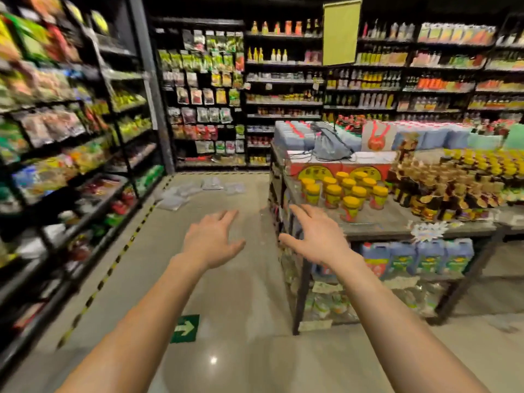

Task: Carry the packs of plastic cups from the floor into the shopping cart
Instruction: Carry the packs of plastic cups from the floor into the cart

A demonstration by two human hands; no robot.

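Several clear packs of plastic cups [195,191] lie scattered on the grey floor at the far end of the aisle, close to the left shelving. My left hand [211,239] and my right hand [314,236] are both stretched out in front of me at about chest height, fingers spread and holding nothing. The packs lie well beyond both hands. No shopping cart is in view.
Tall stocked shelves [71,143] line the left side. A display table [397,222] with yellow-lidded jars and dark bottles stands on the right, jugs beneath it. A green arrow sticker [185,328] marks the floor. Shelving closes the aisle's far end.
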